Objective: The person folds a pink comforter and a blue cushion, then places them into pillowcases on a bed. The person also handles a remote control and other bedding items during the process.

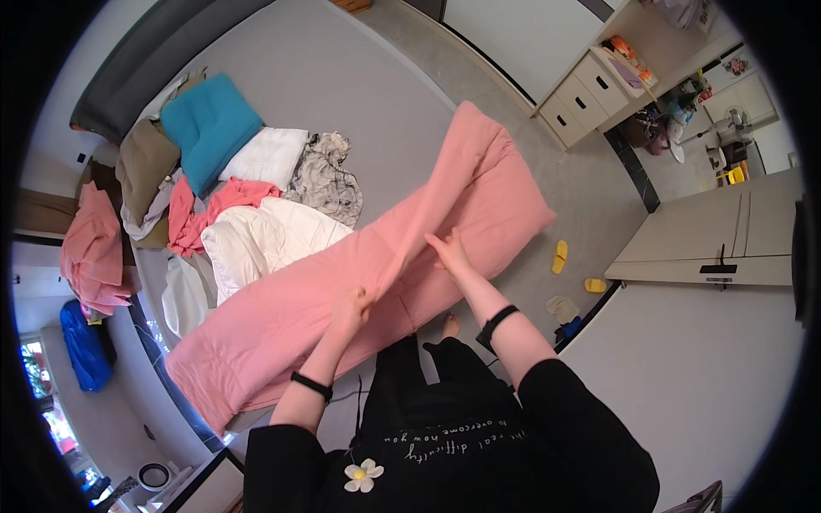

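Observation:
A long pink quilt (282, 325), folded lengthwise, lies across the near side of the bed, its right part reaching past the bed's edge. My left hand (349, 311) is closed on the turned-over edge of the quilt near its middle. Further right and a little farther off, my right hand (450, 252) takes the same edge between thumb and fingers. Between the two hands the top layer runs in a slanting crease. Some of the fingertips are hidden by the cloth or too small to make out.
On the bed (342, 68) lie a blue pillow (209, 128), a brown pillow (145, 167), a white quilt (265, 239) and crumpled clothes. Pink cloth (92, 248) hangs at the left. Yellow slippers (559, 256) are on the floor, near a door (710, 239) and drawers (581, 103).

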### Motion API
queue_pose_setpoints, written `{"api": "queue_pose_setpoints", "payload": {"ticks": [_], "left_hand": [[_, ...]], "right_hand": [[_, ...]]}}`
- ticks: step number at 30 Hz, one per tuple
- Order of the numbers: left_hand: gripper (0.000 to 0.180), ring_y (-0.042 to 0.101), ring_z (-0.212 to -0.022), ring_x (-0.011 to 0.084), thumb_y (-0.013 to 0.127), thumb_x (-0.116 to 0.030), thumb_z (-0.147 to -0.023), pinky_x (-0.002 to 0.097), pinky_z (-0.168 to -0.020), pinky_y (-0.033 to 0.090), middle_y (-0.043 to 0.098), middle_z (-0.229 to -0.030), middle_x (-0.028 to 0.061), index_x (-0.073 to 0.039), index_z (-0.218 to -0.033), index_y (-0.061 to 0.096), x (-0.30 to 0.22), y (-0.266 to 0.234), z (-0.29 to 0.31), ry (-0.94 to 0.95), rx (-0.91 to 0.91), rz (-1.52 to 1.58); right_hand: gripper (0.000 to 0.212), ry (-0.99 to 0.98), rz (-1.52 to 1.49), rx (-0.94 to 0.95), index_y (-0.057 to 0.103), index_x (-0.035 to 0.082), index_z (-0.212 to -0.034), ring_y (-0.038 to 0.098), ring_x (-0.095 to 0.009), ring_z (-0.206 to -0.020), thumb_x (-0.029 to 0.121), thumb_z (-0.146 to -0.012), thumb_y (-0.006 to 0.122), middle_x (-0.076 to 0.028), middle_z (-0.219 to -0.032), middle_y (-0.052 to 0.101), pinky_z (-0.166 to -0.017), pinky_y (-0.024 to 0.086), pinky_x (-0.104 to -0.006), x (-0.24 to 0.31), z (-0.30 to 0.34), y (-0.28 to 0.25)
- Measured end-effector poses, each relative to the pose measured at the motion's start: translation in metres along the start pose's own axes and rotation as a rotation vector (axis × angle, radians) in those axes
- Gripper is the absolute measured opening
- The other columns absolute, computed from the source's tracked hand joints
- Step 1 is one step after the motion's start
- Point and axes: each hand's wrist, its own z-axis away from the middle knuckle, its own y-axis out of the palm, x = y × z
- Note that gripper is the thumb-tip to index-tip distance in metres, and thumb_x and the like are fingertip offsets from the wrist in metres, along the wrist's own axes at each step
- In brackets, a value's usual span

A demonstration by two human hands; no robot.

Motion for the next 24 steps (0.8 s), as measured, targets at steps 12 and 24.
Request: {"api": "queue_pose_setpoints", "payload": {"ticks": [12, 24], "left_hand": [[0.028, 0.06, -0.086, 0.0328, 0.06, -0.016, -0.079, 0.0429, -0.076, 0.049, 0.061, -0.097, 0.0115, -0.013, -0.107, 0.064, -0.04, 0.032, 0.099, -0.336, 0.571, -0.104], [0.079, 0.047, -0.124, 0.0379, 0.062, -0.037, -0.086, 0.0405, -0.1, 0.041, 0.048, -0.132, 0.0286, 0.009, -0.141, 0.027, -0.018, 0.172, -0.155, -0.796, 0.088, 0.414]], "right_hand": [[0.049, 0.062, 0.302, 0.131, 0.05, 0.001, -0.124, 0.067, -0.029, -0.079, 0.003, -0.077, 0.062, -0.022, -0.089, 0.064, -0.069, 0.055, -0.0402, -0.07, -0.066, -0.058], [0.039, 0.053, 0.115, 0.239, 0.051, 0.006, -0.125, 0.059, -0.009, -0.075, 0.008, -0.087, 0.059, -0.003, -0.09, 0.062, -0.064, 0.049, -0.0212, -0.068, -0.02, -0.249]]}}
